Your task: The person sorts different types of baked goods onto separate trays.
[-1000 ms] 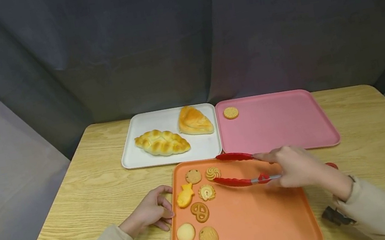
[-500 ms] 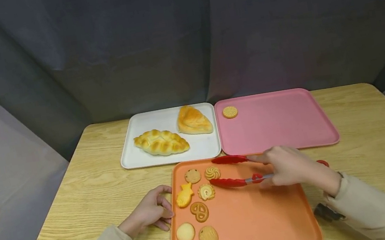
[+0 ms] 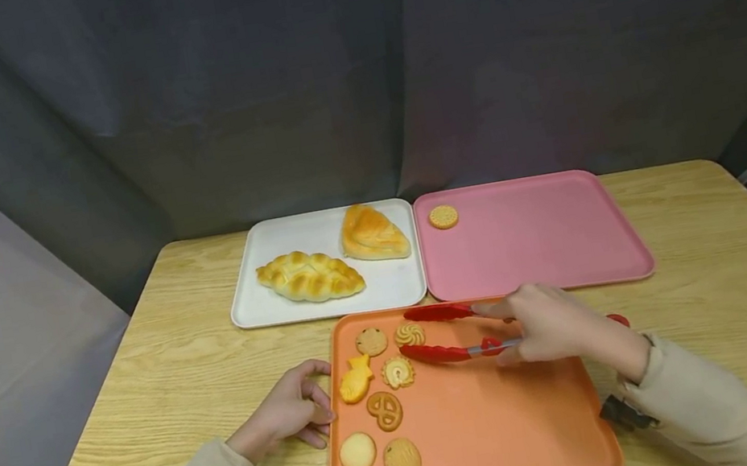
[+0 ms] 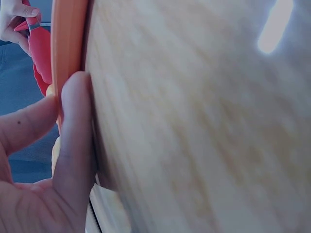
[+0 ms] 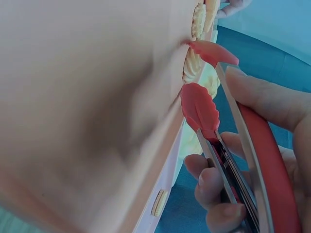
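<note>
My right hand (image 3: 549, 323) grips red-tipped metal tongs (image 3: 440, 353) over the orange tray (image 3: 508, 432). The tongs' tips are spread on either side of a swirl cookie (image 3: 409, 334); the right wrist view shows the same cookie (image 5: 191, 67) in the gap between the red tips. At the tray's left edge, my left hand (image 3: 290, 411) holds the rim, its digits pinching the orange wall (image 4: 68, 43) in the left wrist view. Near the swirl lie a chocolate-chip cookie (image 3: 372, 341), a scalloped cookie (image 3: 398, 372), a fish-shaped cookie (image 3: 356, 380) and a pretzel-shaped cookie (image 3: 385, 411).
Behind stands a white tray (image 3: 253, 305) with a braided bread (image 3: 310, 276) and a triangular pastry (image 3: 373, 233). Beside it, a pink tray (image 3: 536, 240) bears one round cracker (image 3: 443, 217). A plain round cookie (image 3: 358, 452) and a larger chip cookie (image 3: 402, 461) lie front left on the orange tray.
The right hand has moved left with the tongs, bringing their spread tips from the swirl cookie's right side to around it. My left hand stays at the tray's edge.
</note>
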`<state>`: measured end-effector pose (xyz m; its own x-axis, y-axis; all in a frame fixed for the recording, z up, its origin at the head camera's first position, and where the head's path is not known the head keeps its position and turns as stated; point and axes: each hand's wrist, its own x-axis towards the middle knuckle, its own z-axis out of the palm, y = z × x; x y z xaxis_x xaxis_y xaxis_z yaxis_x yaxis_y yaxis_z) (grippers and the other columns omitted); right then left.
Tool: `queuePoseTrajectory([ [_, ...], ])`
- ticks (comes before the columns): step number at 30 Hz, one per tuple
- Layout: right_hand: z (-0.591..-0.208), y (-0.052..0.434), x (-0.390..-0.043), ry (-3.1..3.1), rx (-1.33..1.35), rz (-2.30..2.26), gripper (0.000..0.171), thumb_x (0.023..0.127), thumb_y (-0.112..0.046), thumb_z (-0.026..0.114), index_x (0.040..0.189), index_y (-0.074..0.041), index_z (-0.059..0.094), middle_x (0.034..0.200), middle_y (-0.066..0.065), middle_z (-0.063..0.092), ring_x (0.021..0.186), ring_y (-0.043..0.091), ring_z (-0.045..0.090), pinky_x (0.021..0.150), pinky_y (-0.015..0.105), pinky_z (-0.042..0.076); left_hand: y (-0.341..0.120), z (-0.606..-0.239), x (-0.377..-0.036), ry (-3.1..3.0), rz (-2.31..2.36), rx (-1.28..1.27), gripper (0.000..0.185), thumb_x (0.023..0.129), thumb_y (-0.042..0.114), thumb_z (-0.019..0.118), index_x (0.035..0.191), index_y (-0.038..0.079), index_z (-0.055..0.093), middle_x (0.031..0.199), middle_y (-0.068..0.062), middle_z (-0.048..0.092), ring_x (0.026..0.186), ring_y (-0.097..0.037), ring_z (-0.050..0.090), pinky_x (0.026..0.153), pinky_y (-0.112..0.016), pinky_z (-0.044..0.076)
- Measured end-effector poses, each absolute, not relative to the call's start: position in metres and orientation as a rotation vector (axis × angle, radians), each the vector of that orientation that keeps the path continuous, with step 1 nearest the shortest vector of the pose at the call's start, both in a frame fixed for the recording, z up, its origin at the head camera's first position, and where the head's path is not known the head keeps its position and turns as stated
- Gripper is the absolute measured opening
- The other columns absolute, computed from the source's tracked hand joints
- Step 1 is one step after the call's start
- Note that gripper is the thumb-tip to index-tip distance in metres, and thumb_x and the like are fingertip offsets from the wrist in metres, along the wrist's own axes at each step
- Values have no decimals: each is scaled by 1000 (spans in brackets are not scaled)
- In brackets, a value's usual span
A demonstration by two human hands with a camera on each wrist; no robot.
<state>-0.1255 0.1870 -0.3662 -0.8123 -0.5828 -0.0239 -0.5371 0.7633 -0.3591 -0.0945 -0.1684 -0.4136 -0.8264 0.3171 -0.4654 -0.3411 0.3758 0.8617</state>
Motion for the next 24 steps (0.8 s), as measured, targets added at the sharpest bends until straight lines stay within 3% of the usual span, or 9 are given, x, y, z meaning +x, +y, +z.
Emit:
queuePoseTrajectory([
  [7,-367,187,-125,2797,-976,-557,58,66,-26,80,118,-6,62,48,-14,21,42,2,13,38,17,16,-168,-415,-95,2069,1483,-29,56,76,-11,59,127,0,38,74,-13,53,49,-17,54,44,-39,53],
  [24,-372,191,-125,2817,-1093,-569,55,68,-30,78,117,-9,63,52,-15,21,45,0,16,40,16,17,-168,-413,-95,2061,1480,-24,56,76,-11,59,128,0,38,75,-13,54,50,-18,54,45,-39,53],
])
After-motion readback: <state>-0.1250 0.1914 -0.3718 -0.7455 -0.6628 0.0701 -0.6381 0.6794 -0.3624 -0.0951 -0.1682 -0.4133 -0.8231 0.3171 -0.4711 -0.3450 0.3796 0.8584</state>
